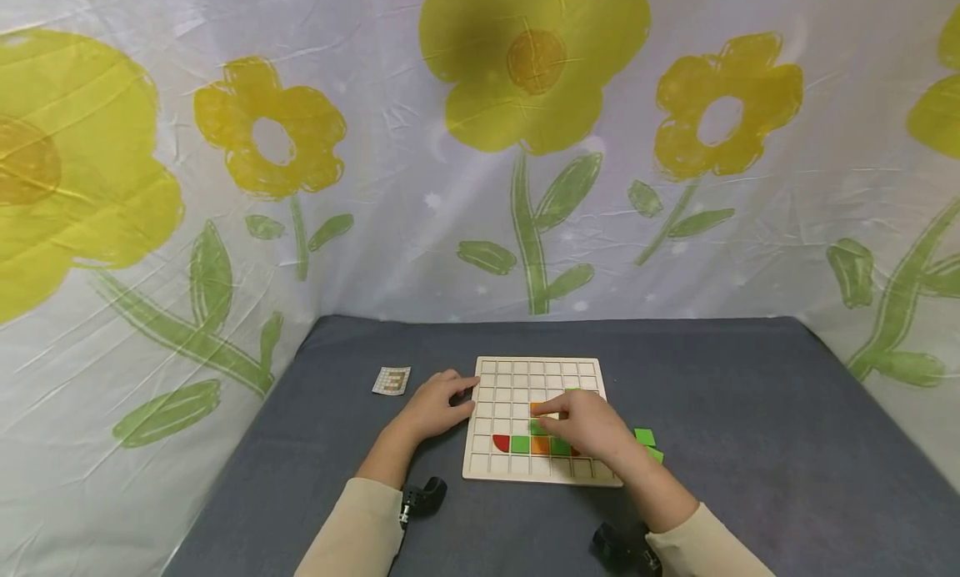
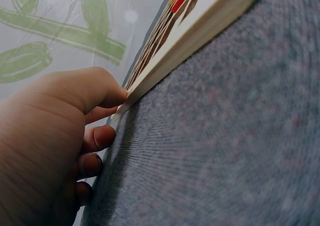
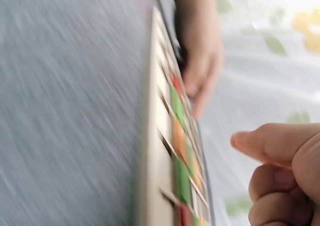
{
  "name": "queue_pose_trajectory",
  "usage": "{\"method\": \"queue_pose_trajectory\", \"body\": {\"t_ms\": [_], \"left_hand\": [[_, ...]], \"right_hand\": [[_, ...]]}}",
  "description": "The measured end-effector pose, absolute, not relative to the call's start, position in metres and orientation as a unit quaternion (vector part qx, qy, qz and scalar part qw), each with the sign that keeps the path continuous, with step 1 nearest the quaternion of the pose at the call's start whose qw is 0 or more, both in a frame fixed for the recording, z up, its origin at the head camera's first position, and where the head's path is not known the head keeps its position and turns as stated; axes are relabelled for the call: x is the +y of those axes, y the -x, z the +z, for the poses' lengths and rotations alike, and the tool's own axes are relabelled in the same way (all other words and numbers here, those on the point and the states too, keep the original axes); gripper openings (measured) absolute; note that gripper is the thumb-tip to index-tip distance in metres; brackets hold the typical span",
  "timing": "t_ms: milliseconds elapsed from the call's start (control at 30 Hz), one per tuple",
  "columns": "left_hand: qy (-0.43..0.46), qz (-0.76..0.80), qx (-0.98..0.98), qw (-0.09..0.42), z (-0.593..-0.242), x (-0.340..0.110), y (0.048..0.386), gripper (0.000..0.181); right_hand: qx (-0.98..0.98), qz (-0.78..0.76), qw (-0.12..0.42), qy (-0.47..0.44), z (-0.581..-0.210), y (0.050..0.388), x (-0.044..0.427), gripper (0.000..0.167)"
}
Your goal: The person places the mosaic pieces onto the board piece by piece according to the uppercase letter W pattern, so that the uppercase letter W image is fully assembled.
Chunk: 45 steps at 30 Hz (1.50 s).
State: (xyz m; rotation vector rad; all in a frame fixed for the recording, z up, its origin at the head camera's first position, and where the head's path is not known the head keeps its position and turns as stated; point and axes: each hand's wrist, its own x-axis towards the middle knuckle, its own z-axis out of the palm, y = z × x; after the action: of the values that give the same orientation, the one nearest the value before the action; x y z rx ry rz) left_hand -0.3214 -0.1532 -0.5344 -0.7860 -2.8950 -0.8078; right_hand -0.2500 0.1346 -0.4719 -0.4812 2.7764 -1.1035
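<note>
A pale wooden grid board [image 1: 498,469] lies on the dark grey cloth. My left hand [image 1: 433,406] is at its left side, index finger and thumb touching the edge some way apart; in the left wrist view the thumb meets the board's rim [image 2: 165,66]. My right hand [image 1: 588,427] hovers over the middle of the grid, near an orange tile [image 1: 534,408] and a green tile [image 1: 537,428]. No piece shows at its fingertips in the right wrist view. A lower row has a red quarter-round tile [image 1: 501,444], a green tile [image 1: 520,444] and an orange tile [image 1: 540,446].
Loose green tiles [image 1: 644,437] lie right of the board, partly behind my right forearm. A small printed card [image 1: 392,381] with a grid pattern is at the back left. A flower-printed curtain [image 1: 405,227] hangs behind the table.
</note>
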Motion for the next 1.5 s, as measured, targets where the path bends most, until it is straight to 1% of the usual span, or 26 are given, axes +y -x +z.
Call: {"method": "queue_pose_trajectory", "body": {"t_ms": [233,333,600,933,1067,1200,1500], "left_hand": [[0.253,-0.26,-0.932,0.018,-0.533,-0.151,0.322,0.045],[0.251,-0.259,-0.932,0.019,-0.534,-0.152,0.322,0.046],[0.246,-0.261,-0.933,0.017,-0.53,-0.152,0.319,0.045],[0.241,-0.258,-0.935,0.016,-0.531,-0.151,0.319,0.045],[0.241,-0.258,-0.935,0.016,-0.531,-0.151,0.319,0.046],[0.243,-0.258,-0.935,0.019,-0.532,-0.151,0.32,0.046],[0.245,-0.259,-0.934,0.02,-0.533,-0.152,0.321,0.046]], "right_hand": [[0.907,-0.39,0.091,0.128,-0.458,0.264,0.181,0.025],[0.904,-0.396,0.1,0.129,-0.454,0.268,0.202,0.026],[0.901,-0.389,0.138,0.132,-0.458,0.275,0.252,0.026],[0.879,-0.401,0.216,0.141,-0.465,0.274,0.284,0.027],[0.873,-0.405,0.234,0.137,-0.469,0.274,0.288,0.028],[0.876,-0.403,0.229,0.134,-0.472,0.275,0.287,0.028],[0.905,-0.373,0.152,0.137,-0.482,0.279,0.285,0.022]]}}
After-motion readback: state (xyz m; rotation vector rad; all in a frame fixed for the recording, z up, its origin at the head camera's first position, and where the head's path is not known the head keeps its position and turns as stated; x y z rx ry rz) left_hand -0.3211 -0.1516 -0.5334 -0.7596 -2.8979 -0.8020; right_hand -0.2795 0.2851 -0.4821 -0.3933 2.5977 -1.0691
